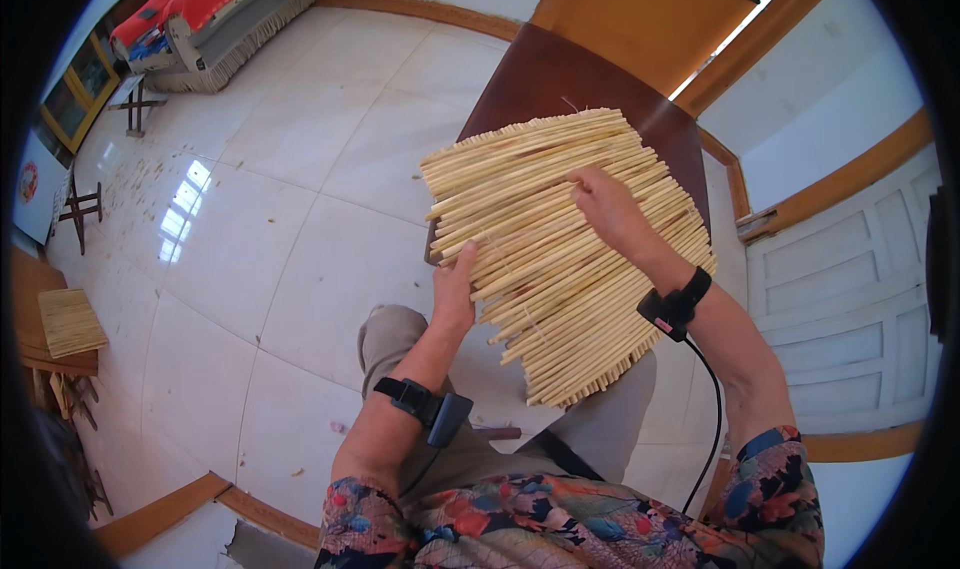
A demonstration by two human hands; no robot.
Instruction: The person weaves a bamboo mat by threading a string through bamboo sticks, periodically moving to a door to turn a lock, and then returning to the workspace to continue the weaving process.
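Observation:
A mat of straw-coloured stalks (560, 239), laid side by side and bound with thin thread, rests partly on a dark red-brown table (520, 79). Its near end hangs over the table's edge above my knees. At the mat's left edge, my left hand (455, 291) is closed, thumb on top and the other fingers mostly hidden. My right hand (608, 207) is over the middle of the mat, fingers curled together near the stalks. Whatever it may pinch is too small to make out. A loose thread end (572, 104) sticks up at the far edge.
Bits of straw lie on the pale tiled floor (290, 259). A small stalk mat (72, 322) lies on wooden furniture at the left. Folding stools (80, 204) and a red-covered sofa (215, 29) stand farther off. At the right is a white panelled door (850, 309).

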